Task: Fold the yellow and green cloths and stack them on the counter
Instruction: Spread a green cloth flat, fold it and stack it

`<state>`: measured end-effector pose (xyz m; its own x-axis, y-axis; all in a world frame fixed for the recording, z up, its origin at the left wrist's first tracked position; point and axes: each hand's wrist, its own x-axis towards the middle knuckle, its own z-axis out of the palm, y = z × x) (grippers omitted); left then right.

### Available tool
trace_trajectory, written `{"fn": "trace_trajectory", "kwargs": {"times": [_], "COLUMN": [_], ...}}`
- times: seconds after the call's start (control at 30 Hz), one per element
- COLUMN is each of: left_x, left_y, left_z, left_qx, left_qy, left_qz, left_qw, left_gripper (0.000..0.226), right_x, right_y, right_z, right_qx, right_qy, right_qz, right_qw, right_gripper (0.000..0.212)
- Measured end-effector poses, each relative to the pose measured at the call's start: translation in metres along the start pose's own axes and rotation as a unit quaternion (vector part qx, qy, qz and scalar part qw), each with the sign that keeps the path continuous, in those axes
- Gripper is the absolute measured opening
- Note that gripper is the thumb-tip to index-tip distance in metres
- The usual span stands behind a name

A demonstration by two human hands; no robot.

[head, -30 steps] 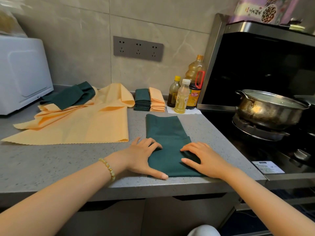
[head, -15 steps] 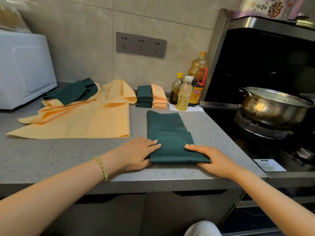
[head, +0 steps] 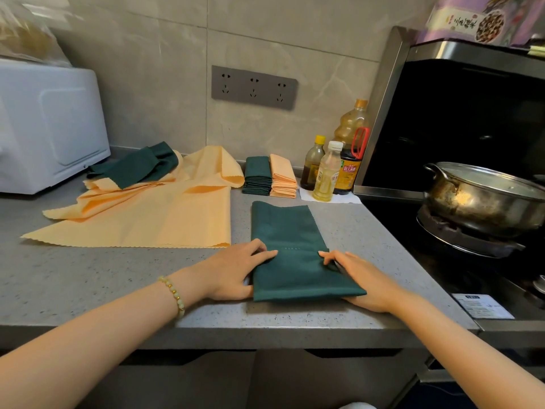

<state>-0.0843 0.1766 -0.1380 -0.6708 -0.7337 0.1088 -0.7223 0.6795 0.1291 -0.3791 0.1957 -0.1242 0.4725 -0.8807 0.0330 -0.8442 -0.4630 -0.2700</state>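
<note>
A dark green cloth (head: pixel 286 231) lies folded into a long strip on the grey counter (head: pixel 88 278), its near end doubled over. My left hand (head: pixel 233 270) holds the doubled part's left side, fingers on top, thumb tucked under. My right hand (head: pixel 362 278) holds the right side the same way. At the back stand a stack of folded green cloths (head: pixel 258 175) and, touching it, a stack of folded yellow cloths (head: pixel 283 177). Unfolded yellow cloths (head: pixel 147 219) spread to the left, with a loose green cloth (head: pixel 138 166) on top of them.
A white microwave (head: pixel 44 125) stands at the far left. Three bottles (head: pixel 327 172) stand by the wall, right of the stacks. A steel pot (head: pixel 483 196) sits on the stove to the right. The counter's front edge runs just below my hands.
My hands left the top of the green cloth's near end and moved to its two sides, thumbs slipping under. The near fold now lies tidier and squarer.
</note>
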Motion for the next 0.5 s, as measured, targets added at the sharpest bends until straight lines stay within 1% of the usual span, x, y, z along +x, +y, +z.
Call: {"fn": "trace_trajectory", "kwargs": {"times": [0.07,0.13,0.23,0.27,0.4,0.47,0.5], "left_x": [0.000,-0.004,-0.017,-0.023,-0.034,-0.031,-0.029], "left_y": [0.000,0.003,0.007,0.008,0.004,0.002,0.001], "left_z": [0.000,0.001,0.003,0.004,0.005,0.002,0.000], "left_qx": [0.057,0.080,0.062,0.052,0.004,-0.018,-0.031], "left_qy": [-0.029,-0.042,-0.013,-0.002,0.034,0.056,0.064], "left_qz": [-0.002,0.003,0.028,0.036,0.040,0.041,0.040], "left_qw": [0.998,0.996,0.998,0.998,0.999,0.997,0.997], "left_gripper": [0.073,0.073,0.067,0.064,0.058,0.062,0.063], "right_x": [-0.005,-0.009,-0.018,-0.021,-0.023,-0.019,-0.016], "right_y": [-0.002,-0.003,-0.001,0.001,0.001,0.003,0.003], "right_z": [0.000,0.003,0.006,0.007,0.012,0.016,0.015], "right_qx": [-0.025,-0.061,-0.054,-0.046,-0.041,-0.034,-0.032], "right_qy": [0.001,0.015,0.042,0.051,0.064,0.074,0.064], "right_qz": [-0.002,-0.041,-0.079,-0.091,-0.128,-0.121,-0.099], "right_qw": [1.000,0.997,0.994,0.994,0.989,0.989,0.992], "right_gripper": [0.062,0.064,0.073,0.071,0.051,0.039,0.034]}}
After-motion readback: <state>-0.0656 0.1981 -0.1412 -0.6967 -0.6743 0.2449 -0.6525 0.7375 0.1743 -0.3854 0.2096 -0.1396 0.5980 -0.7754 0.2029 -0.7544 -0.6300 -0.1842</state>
